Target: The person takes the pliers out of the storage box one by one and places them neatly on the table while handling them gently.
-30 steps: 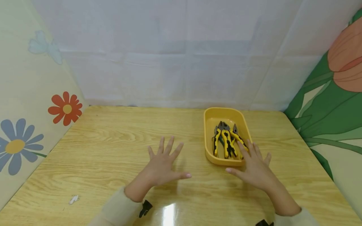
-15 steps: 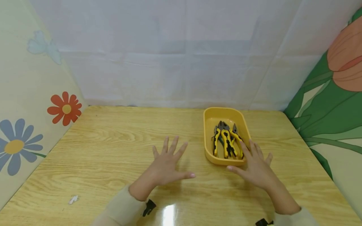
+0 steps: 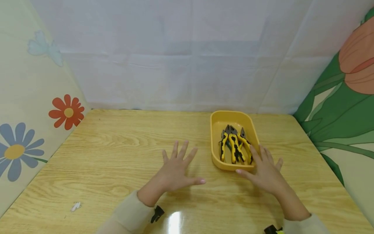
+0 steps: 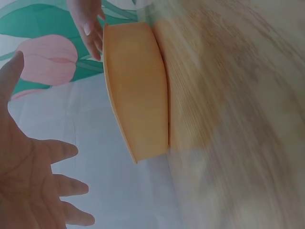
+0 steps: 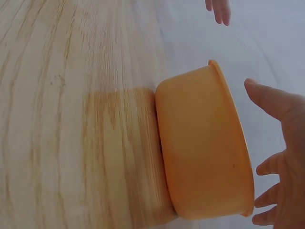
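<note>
Several pliers (image 3: 234, 148) with yellow-and-black handles lie in a yellow plastic bin (image 3: 215, 159) on the right half of the table. My right hand (image 3: 266, 172) hovers at the bin's near right corner, fingers spread, holding nothing; whether a fingertip touches the rim cannot be told from the head view. To the left of the bin, my left hand (image 3: 175, 171) is held over the table with its fingers spread wide and nothing in it. Both wrist views show the bin's outer wall (image 4: 136, 90), with the pliers hidden inside. The right hand's thumb (image 5: 271, 99) stands apart from the bin.
The wood-grain table (image 3: 122, 139) ends at a white cloth (image 3: 175, 74) behind. Flower-painted panels stand at the left and right sides. A small white scrap or mark (image 3: 76, 206) is at the table's front left.
My left hand has drifted right, toward the bin, with fingers still spread. The right hand has shifted very slightly right. The bin and pliers have stayed put.
</note>
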Demonstrator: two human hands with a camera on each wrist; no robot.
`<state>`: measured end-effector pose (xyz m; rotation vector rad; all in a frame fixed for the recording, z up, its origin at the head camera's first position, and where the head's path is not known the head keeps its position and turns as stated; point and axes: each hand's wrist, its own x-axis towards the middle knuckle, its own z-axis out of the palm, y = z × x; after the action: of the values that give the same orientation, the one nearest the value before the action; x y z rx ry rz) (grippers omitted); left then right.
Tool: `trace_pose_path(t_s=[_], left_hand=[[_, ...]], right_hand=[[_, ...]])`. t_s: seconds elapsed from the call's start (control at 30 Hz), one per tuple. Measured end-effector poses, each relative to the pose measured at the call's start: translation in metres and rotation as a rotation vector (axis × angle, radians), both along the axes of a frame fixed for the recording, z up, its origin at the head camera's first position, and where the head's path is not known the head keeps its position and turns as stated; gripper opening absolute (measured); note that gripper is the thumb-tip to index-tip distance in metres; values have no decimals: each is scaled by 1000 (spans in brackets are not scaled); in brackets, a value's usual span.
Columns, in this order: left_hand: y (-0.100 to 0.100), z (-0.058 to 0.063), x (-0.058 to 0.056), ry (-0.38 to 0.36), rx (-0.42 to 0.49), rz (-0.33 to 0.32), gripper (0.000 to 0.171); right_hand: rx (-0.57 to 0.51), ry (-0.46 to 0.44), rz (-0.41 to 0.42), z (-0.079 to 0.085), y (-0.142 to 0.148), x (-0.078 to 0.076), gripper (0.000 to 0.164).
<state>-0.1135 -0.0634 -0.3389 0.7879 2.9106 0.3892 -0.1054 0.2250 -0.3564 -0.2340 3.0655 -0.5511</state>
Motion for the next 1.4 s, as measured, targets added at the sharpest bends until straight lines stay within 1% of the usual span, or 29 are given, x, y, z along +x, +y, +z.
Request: trace_pose_path(t_s=[0.3,0.5,0.73,1.17,1.4], left_hand=[[5,0,-2,-3,2,-6,96],[8,-2,-5,11,4,-12,96],[11,-5,-6,9,31,-22,95],[18,-5,-7,4,19,-51,94],[23,-6,-8,-1,40,-64,93]], right_hand=[[1,25,-10,-2,1,-2,95],[-5,42,-10,-3,1,-2,94],[-16,48,-8,-4,2,-4,93],[-26,38,-24,-9,4,-6,92],[-29,41,-38,-10,3,-6,90]])
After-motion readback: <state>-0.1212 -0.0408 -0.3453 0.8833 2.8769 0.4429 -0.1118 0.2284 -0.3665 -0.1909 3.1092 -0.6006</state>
